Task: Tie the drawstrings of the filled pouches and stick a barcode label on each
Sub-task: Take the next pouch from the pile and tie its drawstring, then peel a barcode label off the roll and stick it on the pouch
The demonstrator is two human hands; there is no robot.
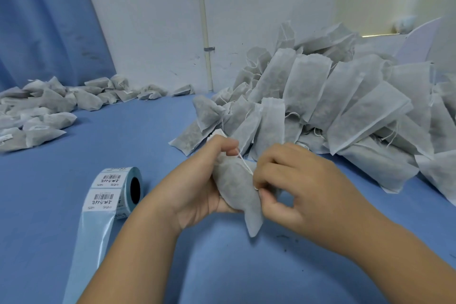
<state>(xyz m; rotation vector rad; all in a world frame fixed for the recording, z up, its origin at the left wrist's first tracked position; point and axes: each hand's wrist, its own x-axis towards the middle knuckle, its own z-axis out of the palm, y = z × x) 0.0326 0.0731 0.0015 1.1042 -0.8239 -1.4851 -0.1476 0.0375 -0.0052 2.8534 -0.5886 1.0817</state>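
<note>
Bare blue worktop (pixel 153 136) between label roll (pixel 118 190) at left front, untied pouch heap (pixel 333 106) blocking right, finished pouches (pixel 44 108) along far left

White wall (pixel 153 20), vertical pipe (pixel 203 20), blue curtain (pixel 42 20), blue tabletop (pixel 123 131).

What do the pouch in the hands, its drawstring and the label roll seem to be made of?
Pouch: probably thin non-woven fabric, matte grey-white; dark filling shows faintly through. Drawstring: looks like thin white cotton or similar thread. Label roll: white paper labels with printed barcodes on glossy pale blue backing, which reflects light.
</note>
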